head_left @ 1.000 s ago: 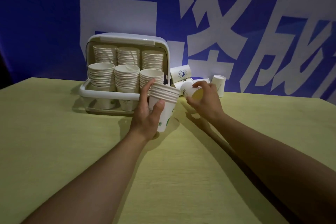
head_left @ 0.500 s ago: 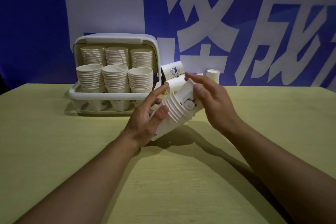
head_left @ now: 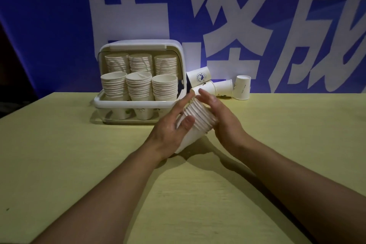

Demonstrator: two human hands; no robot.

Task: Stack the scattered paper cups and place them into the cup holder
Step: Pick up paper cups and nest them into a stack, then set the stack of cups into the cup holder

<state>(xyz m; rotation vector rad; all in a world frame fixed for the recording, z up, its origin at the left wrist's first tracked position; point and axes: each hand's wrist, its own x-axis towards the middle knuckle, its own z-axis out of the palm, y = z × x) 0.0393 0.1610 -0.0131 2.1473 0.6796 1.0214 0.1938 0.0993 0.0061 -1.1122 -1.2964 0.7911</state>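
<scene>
A tilted stack of white paper cups (head_left: pixel 200 119) sits between my hands above the table, its open end pointing up and to the right. My left hand (head_left: pixel 172 125) grips the stack's side, thumb across the rims. My right hand (head_left: pixel 221 119) lies flat over the stack's open end, palm pressing against it. The white cup holder (head_left: pixel 138 103) stands behind, its lid raised, with several tall cup stacks inside. A few loose cups (head_left: pixel 223 89) lie to the holder's right, and one cup (head_left: pixel 242 87) stands upside down.
The yellow-green table (head_left: pixel 79 164) spreads out in front of me. A blue wall banner with large white characters (head_left: pixel 227 16) runs right behind the holder and the loose cups.
My right hand carried a single cup from the loose pile to the stack and pushed it in. The stack went from upright to tilted, and the cup is now seated under my right palm.
</scene>
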